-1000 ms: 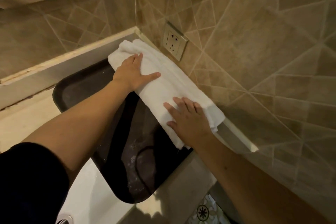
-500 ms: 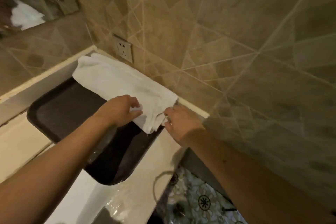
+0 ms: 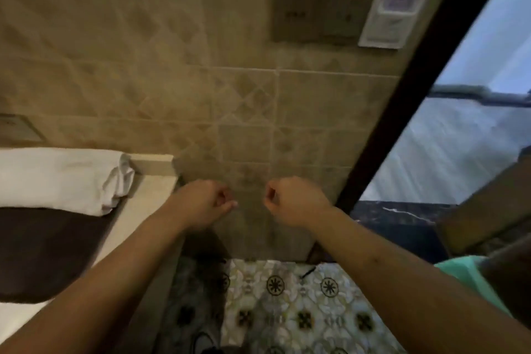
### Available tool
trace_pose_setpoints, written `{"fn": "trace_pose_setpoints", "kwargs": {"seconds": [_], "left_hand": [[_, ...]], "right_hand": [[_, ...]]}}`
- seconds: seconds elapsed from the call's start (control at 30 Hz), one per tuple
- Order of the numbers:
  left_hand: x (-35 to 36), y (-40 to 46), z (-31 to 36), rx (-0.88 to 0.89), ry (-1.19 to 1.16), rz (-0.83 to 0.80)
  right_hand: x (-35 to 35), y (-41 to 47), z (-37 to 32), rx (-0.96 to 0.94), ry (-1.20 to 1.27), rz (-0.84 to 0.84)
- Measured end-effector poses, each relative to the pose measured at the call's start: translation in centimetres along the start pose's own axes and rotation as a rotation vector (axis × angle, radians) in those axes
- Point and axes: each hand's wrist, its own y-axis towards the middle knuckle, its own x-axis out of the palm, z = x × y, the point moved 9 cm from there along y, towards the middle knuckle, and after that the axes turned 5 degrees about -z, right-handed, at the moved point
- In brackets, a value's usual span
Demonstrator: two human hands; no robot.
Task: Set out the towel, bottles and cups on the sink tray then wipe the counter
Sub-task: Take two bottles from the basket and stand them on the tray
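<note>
A folded white towel (image 3: 57, 178) lies along the far edge of the dark brown tray (image 3: 43, 253) at the left, against the tiled wall. My left hand (image 3: 201, 201) hangs in the air to the right of the towel, past the counter's end, fingers curled with nothing in them. My right hand (image 3: 293, 201) is level with it a little further right, also curled and holding nothing. Both hands are clear of the towel. No bottles or cups are in view.
The pale counter (image 3: 140, 210) ends just left of my left hand. A switch plate (image 3: 319, 14) and a white holder (image 3: 390, 20) are on the tiled wall. A dark door frame (image 3: 402, 95) slants at the right. Patterned floor tiles (image 3: 287, 310) lie below.
Both hands have let go of the towel and pulled away to the right. The view has swung right, so the tray and towel now sit at the left edge.
</note>
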Motion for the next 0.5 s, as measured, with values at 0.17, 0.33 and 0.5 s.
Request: {"fn": "trace_pose_setpoints", "kwargs": {"seconds": [0.17,0.33,0.5], "left_hand": [[3.3,1.8,17.4,0.275,0.032,-0.023],[7.5,2.6,33.3,0.499,0.106,-0.081],[12.2,2.8,46.6,0.709,0.171,-0.169]], "right_hand": [[-2.8,-13.8,12.1,0.211,0.068,0.132],[-4.2,-27.4,22.8,0.466,0.128,0.265],[-4.4,-39.1,30.9,0.693,0.148,0.362]]}}
